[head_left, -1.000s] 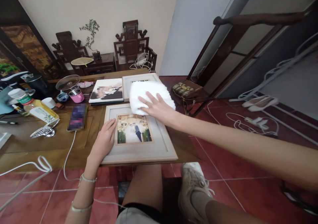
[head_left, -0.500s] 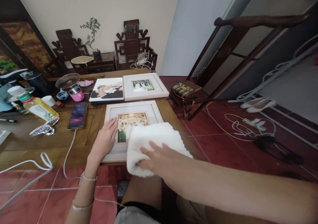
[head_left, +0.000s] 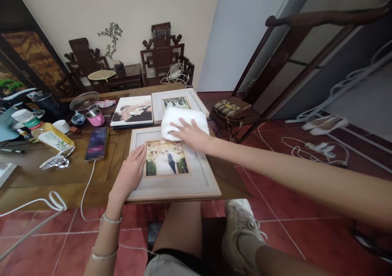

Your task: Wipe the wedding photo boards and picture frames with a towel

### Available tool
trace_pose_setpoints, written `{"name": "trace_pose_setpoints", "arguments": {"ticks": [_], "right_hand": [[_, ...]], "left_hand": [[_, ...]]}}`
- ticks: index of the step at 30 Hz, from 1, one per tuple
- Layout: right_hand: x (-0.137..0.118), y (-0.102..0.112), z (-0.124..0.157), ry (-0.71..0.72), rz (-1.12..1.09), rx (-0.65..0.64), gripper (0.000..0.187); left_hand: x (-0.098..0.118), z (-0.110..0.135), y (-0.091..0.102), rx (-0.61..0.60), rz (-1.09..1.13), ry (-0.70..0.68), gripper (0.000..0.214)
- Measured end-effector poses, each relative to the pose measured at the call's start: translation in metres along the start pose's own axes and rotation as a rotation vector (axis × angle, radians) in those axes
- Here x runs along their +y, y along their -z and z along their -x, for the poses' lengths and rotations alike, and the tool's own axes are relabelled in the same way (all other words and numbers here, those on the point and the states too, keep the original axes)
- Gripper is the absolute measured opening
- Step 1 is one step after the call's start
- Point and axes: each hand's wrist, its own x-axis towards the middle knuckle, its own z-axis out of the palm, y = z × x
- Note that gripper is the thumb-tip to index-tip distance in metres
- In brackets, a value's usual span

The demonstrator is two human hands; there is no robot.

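Note:
A light wooden picture frame (head_left: pixel 174 195) lies flat near the table's front edge, holding a photo (head_left: pixel 167 158) of a couple. My left hand (head_left: pixel 130 172) rests flat on its left side, fingers stretched and close together. On the frame's far right part, my right hand (head_left: pixel 192 137) presses a folded fluffy white cloth (head_left: pixel 173 116), fingers spread over the top. The cloth covers the frame's far right corner and hides the near edge of a second frame (head_left: pixel 199 100) behind it.
Left of that second frame is a white-edged photo print (head_left: pixel 133 109). Farther left are a pink mug (head_left: pixel 95 117), a phone (head_left: pixel 96 144) on a white cable, a clear hair claw (head_left: pixel 58 158) and a bottle of yellow liquid (head_left: pixel 45 131). A chair (head_left: pixel 245 104) bears a plaid bag (head_left: pixel 228 108).
My right hand has slid the cloth from the frame's near right side to its far right corner, uncovering the photo. My left hand stays on the frame. A shoe now shows below.

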Motion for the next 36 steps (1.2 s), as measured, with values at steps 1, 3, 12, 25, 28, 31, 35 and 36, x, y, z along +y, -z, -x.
{"name": "trace_pose_setpoints", "arguments": {"ticks": [1,3,12,25,28,31,35,36], "right_hand": [[-0.003,0.002,0.002,0.009,-0.002,-0.020,0.083],[-0.019,0.009,0.014,0.032,-0.018,-0.091,0.081],[-0.114,0.071,0.093,0.235,-0.280,-0.475,0.087],[-0.008,-0.009,0.000,0.134,0.046,0.061,0.075],[-0.013,-0.003,0.000,0.128,0.037,0.026,0.072],[-0.041,0.010,0.021,0.129,-0.022,-0.078,0.073],[-0.083,0.042,0.062,0.198,-0.188,-0.233,0.073],[-0.091,0.050,0.071,0.221,-0.232,-0.285,0.074]], "left_hand": [[0.000,0.000,0.000,-0.001,-0.002,0.000,0.046],[0.001,0.000,0.000,-0.003,-0.006,0.002,0.046],[0.001,0.001,-0.001,0.026,-0.011,0.022,0.046],[0.000,0.000,-0.002,0.000,-0.044,-0.001,0.046],[0.000,0.000,-0.001,0.012,-0.031,0.000,0.045],[0.000,0.001,-0.002,0.018,-0.020,0.001,0.046],[-0.001,0.002,-0.002,0.013,-0.018,0.006,0.047],[-0.001,0.002,-0.002,0.013,-0.017,0.009,0.048]]}}
